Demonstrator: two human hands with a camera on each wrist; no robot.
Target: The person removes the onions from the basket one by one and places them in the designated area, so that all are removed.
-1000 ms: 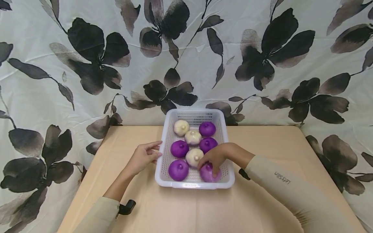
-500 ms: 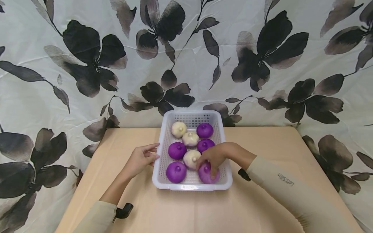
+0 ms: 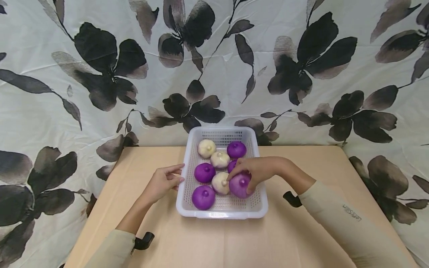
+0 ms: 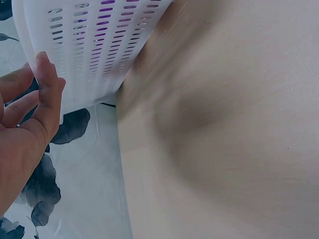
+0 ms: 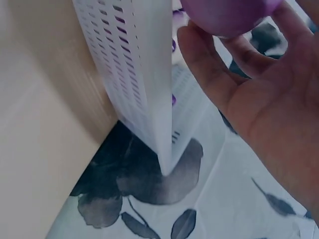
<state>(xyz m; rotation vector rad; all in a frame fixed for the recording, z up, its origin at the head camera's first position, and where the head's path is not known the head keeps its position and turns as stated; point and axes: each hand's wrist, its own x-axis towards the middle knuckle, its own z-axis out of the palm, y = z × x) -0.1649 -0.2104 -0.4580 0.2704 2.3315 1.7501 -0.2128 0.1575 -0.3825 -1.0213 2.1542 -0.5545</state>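
A white slotted plastic basket (image 3: 221, 214) holds several purple onions and 3 pale, cream-white ones. My right hand (image 3: 259, 169) grips a purple onion (image 3: 240, 185) above the basket's near right part, fingers and thumb around its sides. In the right wrist view the held onion (image 5: 229, 12) is level with the top of the basket wall (image 5: 154, 64). My left hand (image 3: 164, 182) is at the basket's left rim, fingers fairly straight and fingertips against it. The left wrist view has its fingertips (image 4: 44, 62) at the basket's edge.
The basket stands on a light wooden table (image 3: 140, 208). Among the onions left in it are a near-left purple onion (image 3: 203, 197) and a cream-white onion (image 3: 220, 182) beside the held one. A floral cloth (image 3: 234, 74) hangs behind the table.
My right hand has lifted the near-right purple onion up from the basket floor, moving slightly away from me. It now covers more of the purple onion behind. My left hand stays at the rim.
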